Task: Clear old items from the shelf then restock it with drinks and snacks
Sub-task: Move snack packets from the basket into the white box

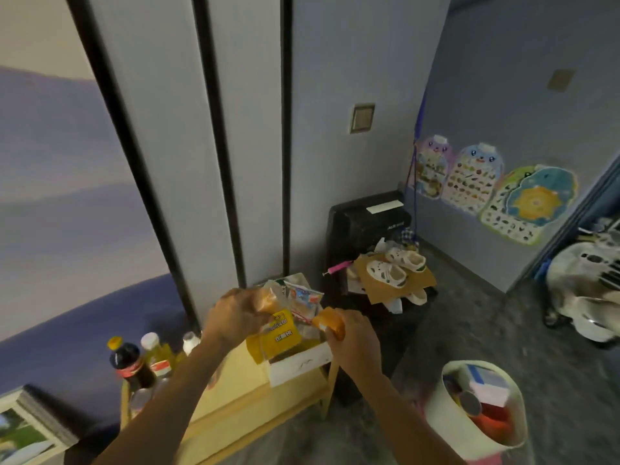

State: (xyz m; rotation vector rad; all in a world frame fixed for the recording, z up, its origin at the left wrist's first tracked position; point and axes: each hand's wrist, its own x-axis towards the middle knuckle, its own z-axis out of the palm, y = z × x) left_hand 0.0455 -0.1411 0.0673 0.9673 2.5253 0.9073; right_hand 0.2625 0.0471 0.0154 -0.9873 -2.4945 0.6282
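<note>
Grips a soft, clear-wrapped orange snack pack (265, 298) in left hand (235, 315), bottom centre of frame. Clutches a second orange pack (330, 322), rounded, in right hand (355, 338). Hovers both over white card box (302, 364) w/ glossy yellow packet (280, 335), on pale wood shelf (235, 391). Shows plastic drink bottles (129, 360) lower left. Looks mid-restock, prob. w/ clearing done & old items in round white bin (439, 407), lower right.
</note>
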